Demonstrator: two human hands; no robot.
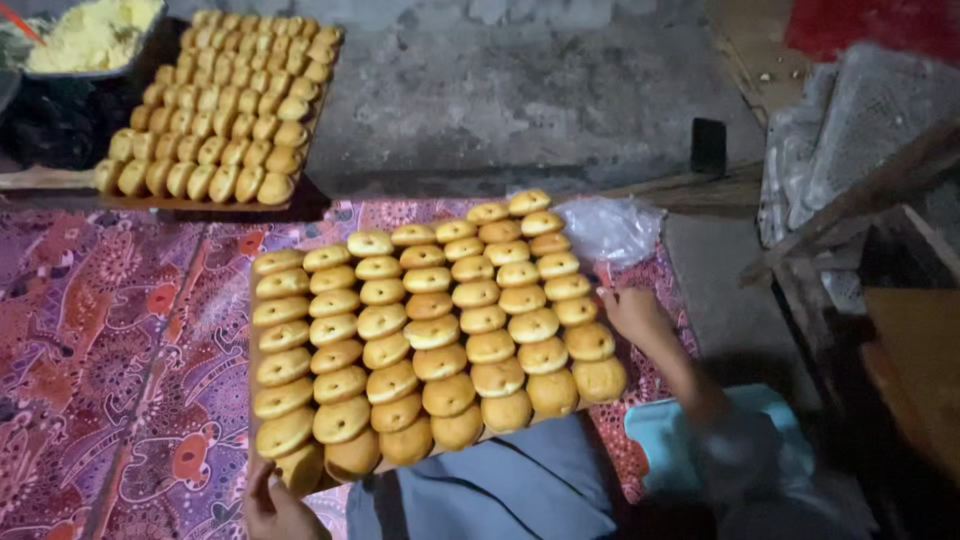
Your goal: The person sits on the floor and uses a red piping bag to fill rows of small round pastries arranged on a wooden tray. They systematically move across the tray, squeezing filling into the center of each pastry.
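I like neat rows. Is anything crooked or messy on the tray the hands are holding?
Mostly neat. The tray of buns sits slanted on the patterned cloth, and a crumpled clear plastic bag lies at its far right corner.

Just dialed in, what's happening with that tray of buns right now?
A person holds a flat tray packed with rows of golden buns over a patterned purple cloth. The left hand grips the tray's near left corner; the right hand holds its right edge. A crumpled clear plastic bag lies just beyond the tray. Farther back, a second tray of buns rests on the floor beside a bowl of pale yellow filling.
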